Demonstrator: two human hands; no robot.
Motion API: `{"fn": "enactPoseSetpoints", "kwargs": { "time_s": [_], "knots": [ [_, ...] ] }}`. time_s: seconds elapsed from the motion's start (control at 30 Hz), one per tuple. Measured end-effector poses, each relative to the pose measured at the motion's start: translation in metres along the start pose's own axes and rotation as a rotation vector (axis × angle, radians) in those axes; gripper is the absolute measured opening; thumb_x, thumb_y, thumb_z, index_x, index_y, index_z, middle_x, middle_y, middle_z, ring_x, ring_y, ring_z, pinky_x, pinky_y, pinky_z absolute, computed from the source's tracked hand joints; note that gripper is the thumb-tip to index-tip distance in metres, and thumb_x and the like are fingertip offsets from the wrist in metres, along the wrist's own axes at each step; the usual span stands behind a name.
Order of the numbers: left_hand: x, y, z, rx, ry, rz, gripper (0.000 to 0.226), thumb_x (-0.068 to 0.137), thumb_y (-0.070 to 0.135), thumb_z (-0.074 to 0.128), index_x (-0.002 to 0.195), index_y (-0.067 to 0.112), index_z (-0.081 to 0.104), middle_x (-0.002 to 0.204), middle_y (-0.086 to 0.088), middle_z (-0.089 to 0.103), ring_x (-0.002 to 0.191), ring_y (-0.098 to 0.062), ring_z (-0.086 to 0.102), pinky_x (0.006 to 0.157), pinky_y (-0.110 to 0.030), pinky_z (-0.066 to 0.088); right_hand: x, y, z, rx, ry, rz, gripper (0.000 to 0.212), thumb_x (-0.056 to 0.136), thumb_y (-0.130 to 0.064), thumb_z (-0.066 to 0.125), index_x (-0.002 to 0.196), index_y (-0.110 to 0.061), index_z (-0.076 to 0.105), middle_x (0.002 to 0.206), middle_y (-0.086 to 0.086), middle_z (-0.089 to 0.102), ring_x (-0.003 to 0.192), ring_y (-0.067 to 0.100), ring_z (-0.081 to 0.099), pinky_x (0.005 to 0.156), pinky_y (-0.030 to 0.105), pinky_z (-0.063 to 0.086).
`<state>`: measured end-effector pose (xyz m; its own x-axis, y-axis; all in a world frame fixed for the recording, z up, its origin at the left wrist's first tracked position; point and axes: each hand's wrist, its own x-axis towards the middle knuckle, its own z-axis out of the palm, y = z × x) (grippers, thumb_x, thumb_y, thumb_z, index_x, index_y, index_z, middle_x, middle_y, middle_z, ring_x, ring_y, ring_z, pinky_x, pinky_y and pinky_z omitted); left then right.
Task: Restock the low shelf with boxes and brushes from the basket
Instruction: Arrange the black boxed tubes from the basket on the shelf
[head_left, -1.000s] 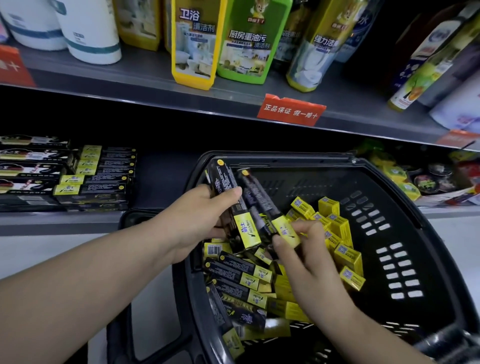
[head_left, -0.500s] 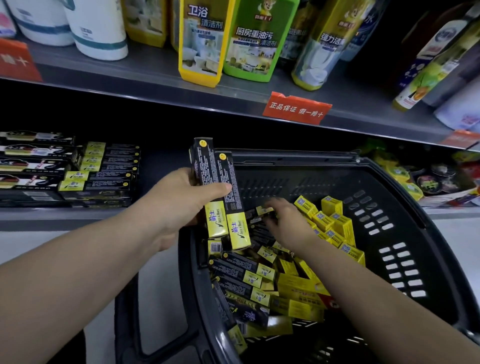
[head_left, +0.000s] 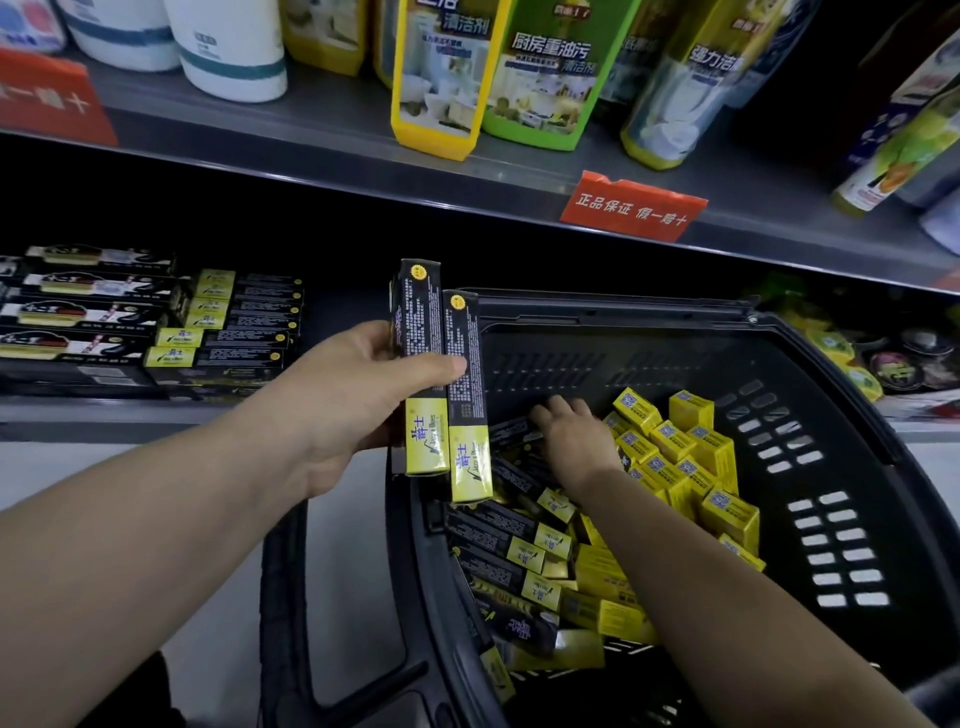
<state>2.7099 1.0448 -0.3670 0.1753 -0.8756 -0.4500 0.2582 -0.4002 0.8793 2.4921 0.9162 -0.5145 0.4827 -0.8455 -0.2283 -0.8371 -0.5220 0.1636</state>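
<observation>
Gathering step: the left hand (head_left: 358, 395) grips two long boxes (head_left: 422, 436) upright over the basket (head_left: 675, 364) rim. The right hand (head_left: 569, 439) lies among loose boxes (head_left: 519, 566) inside, grip unclear. Next move, probably: carry them left onto the low shelf (head_left: 104, 410).

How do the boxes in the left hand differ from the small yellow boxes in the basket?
The held boxes are long, black with a yellow end; the small boxes are short and all yellow. The held boxes stand upright in the left hand; the small boxes lie heaped in the basket. Both are rectangular.
</observation>
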Motion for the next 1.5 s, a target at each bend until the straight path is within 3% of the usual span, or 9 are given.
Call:
{"fn": "enactPoseSetpoints", "kwargs": {
  "time_s": [0.07, 0.2, 0.3, 0.53, 0.73, 0.97, 1.2, 1.3, 1.5],
  "knots": [
    [-0.001, 0.000, 0.000, -0.012, 0.001, 0.003, 0.025, 0.078, 0.019, 0.071, 0.101, 0.023, 0.063, 0.096, 0.000, 0.072, 0.069, -0.008, 0.069, 0.051, -0.019, 0.053, -0.001, 0.001, 0.000, 0.024, -0.019, 0.018, 0.057, 0.088, 0.001, 0.048, 0.139, -0.017, 0.033, 0.132, 0.005, 0.041, 0.121, 0.029, 0.037, 0.083, 0.036, 0.049],
    [-0.001, 0.000, 0.001, -0.025, 0.010, -0.007, 0.025, 0.079, 0.019, 0.071, 0.103, 0.021, 0.062, 0.093, -0.002, 0.072, 0.062, -0.009, 0.068, 0.048, -0.019, 0.052, -0.002, 0.007, -0.001, -0.053, -0.009, -0.018, 0.048, 0.090, -0.005, 0.045, 0.136, -0.018, 0.040, 0.130, 0.007, 0.039, 0.117, 0.029, 0.038, 0.094, 0.037, 0.040],
    [-0.001, -0.001, 0.000, -0.022, 0.013, -0.010, 0.026, 0.078, 0.020, 0.071, 0.103, 0.020, 0.062, 0.093, -0.003, 0.072, 0.064, -0.010, 0.069, 0.050, -0.022, 0.054, -0.007, 0.006, 0.001, 0.032, -0.036, 0.053, 0.044, 0.092, -0.006, 0.045, 0.134, -0.019, 0.043, 0.137, 0.011, 0.032, 0.124, 0.033, 0.034, 0.096, 0.040, 0.042],
    [-0.001, -0.002, 0.000, -0.013, 0.021, -0.003, 0.023, 0.079, 0.020, 0.071, 0.100, 0.021, 0.062, 0.090, -0.002, 0.072, 0.060, -0.008, 0.068, 0.048, -0.020, 0.053, -0.012, 0.000, 0.007, 0.117, -0.049, 0.062, 0.059, 0.093, -0.004, 0.047, 0.146, -0.016, 0.023, 0.134, 0.008, 0.033, 0.114, 0.030, 0.046, 0.089, 0.038, 0.048],
    [0.000, -0.003, 0.000, 0.013, 0.015, 0.004, 0.024, 0.079, 0.022, 0.071, 0.102, 0.022, 0.062, 0.089, 0.000, 0.073, 0.066, -0.010, 0.069, 0.054, -0.023, 0.054, -0.007, 0.003, 0.007, -0.081, 0.106, -0.044, 0.039, 0.092, -0.011, 0.044, 0.131, -0.016, 0.044, 0.128, 0.005, 0.045, 0.116, 0.026, 0.044, 0.097, 0.035, 0.037],
    [0.001, -0.003, 0.000, 0.017, 0.005, 0.000, 0.027, 0.079, 0.022, 0.071, 0.104, 0.021, 0.062, 0.091, -0.001, 0.072, 0.070, -0.013, 0.069, 0.056, -0.025, 0.055, -0.011, 0.024, -0.006, -0.105, 0.121, -0.242, 0.043, 0.088, -0.011, 0.054, 0.131, -0.013, 0.052, 0.116, 0.008, 0.062, 0.108, 0.029, 0.058, 0.108, 0.038, 0.032],
    [-0.001, -0.003, 0.001, 0.010, 0.014, 0.000, 0.031, 0.079, 0.023, 0.071, 0.107, 0.020, 0.060, 0.094, -0.004, 0.070, 0.080, -0.020, 0.067, 0.071, -0.034, 0.056, -0.010, 0.021, -0.012, 0.125, -0.111, -0.047, 0.060, 0.091, -0.018, 0.054, 0.146, -0.020, 0.029, 0.151, 0.001, 0.032, 0.137, 0.022, 0.032, 0.108, 0.034, 0.031],
    [-0.003, -0.005, 0.000, 0.003, 0.018, 0.010, 0.034, 0.078, 0.024, 0.072, 0.109, 0.020, 0.060, 0.096, -0.004, 0.070, 0.084, -0.021, 0.067, 0.070, -0.033, 0.054, -0.004, 0.004, -0.006, 0.089, -0.170, 0.030, 0.059, 0.091, -0.013, 0.051, 0.146, -0.021, 0.029, 0.145, 0.006, 0.036, 0.131, 0.028, 0.034, 0.105, 0.037, 0.035],
    [-0.004, -0.007, -0.002, -0.007, 0.012, 0.021, 0.033, 0.078, 0.023, 0.072, 0.109, 0.020, 0.060, 0.094, -0.002, 0.070, 0.079, -0.017, 0.066, 0.062, -0.028, 0.051, -0.003, -0.004, -0.004, -0.156, -0.043, -0.029, 0.043, 0.090, -0.024, 0.054, 0.132, -0.021, 0.047, 0.127, 0.007, 0.047, 0.117, 0.028, 0.042, 0.101, 0.038, 0.033]
  ]
}}
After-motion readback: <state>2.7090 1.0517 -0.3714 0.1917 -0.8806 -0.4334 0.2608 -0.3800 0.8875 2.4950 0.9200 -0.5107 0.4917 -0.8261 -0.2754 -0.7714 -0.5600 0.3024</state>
